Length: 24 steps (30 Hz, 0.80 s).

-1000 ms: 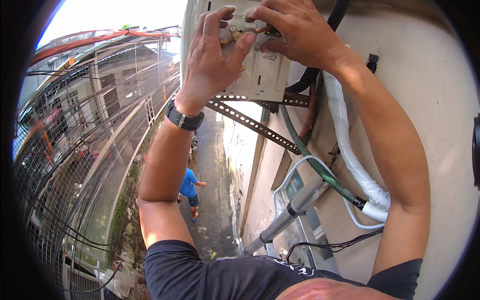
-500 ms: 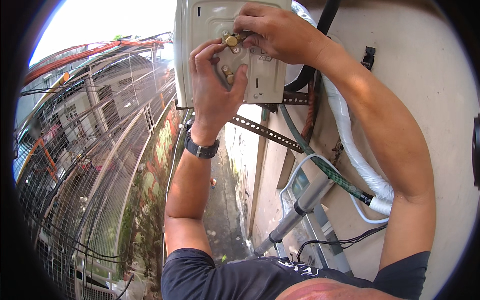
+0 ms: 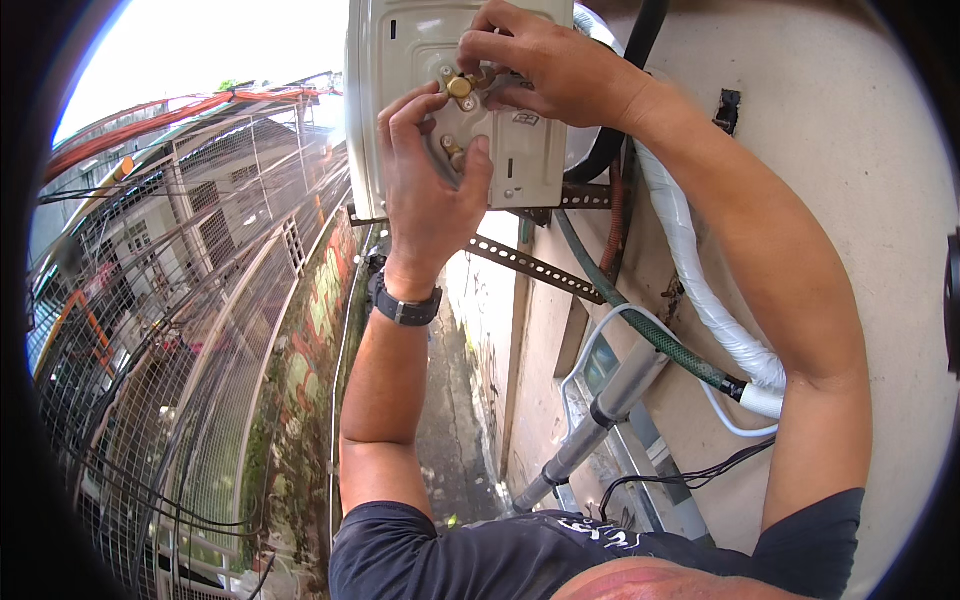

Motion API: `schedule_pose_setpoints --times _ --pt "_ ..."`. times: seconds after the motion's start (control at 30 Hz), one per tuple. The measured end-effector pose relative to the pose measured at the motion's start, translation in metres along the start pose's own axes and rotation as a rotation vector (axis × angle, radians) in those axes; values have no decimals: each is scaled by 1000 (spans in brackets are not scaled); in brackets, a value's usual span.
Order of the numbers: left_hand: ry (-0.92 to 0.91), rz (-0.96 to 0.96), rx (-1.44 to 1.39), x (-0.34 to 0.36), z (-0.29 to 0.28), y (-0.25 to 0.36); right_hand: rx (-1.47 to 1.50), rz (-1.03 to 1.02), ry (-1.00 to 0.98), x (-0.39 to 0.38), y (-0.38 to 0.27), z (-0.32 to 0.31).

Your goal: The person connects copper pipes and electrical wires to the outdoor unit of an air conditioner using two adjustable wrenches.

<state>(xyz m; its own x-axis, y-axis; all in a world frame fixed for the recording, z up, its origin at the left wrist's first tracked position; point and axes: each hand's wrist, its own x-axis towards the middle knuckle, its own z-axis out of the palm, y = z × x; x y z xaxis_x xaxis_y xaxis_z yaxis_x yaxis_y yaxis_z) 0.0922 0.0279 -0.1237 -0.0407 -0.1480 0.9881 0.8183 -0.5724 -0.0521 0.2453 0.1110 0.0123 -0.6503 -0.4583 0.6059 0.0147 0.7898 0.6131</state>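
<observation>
A pale outdoor air-conditioner unit [image 3: 530,165] fills the top middle, its panel carrying an upper brass valve [image 3: 460,88] and a lower brass valve [image 3: 453,152]. My left hand [image 3: 430,190] is open; its fingertips rest against the left side of the upper valve, with the thumb held apart near the lower one. My right hand [image 3: 550,75] reaches in from the right, fingers and thumb loosely closed around the upper valve's right-hand fitting. Those fingers partly hide the fitting, and my left hand partly covers the lower valve.
A perforated metal bracket [image 3: 535,268] sits under the unit. White-wrapped piping [image 3: 690,250], a green hose [image 3: 640,325] and a black pipe [image 3: 625,95] run along the wall. A ladder [image 3: 600,420] stands below. Overhead wires and mesh fencing [image 3: 200,400] border the narrow alley at left.
My right fingers and thumb have spread a little and shifted around the valve's fitting. My left hand keeps nearly the same place. The view has shifted slightly.
</observation>
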Motion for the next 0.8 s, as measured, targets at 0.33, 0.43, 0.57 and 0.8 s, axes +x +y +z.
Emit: schedule_pose_setpoints --times 0.33,0.43,0.57,0.8 --pt "-15 18 18 -2 -2 2 49 -36 -42 6 4 -11" --pt "-23 15 11 -3 -4 1 133 57 -40 8 2 -21" --pt "-29 33 32 -3 -4 -1 -63 23 -46 -5 1 -14" --pt "-35 45 60 -4 -7 -2 -72 19 37 1 8 8"
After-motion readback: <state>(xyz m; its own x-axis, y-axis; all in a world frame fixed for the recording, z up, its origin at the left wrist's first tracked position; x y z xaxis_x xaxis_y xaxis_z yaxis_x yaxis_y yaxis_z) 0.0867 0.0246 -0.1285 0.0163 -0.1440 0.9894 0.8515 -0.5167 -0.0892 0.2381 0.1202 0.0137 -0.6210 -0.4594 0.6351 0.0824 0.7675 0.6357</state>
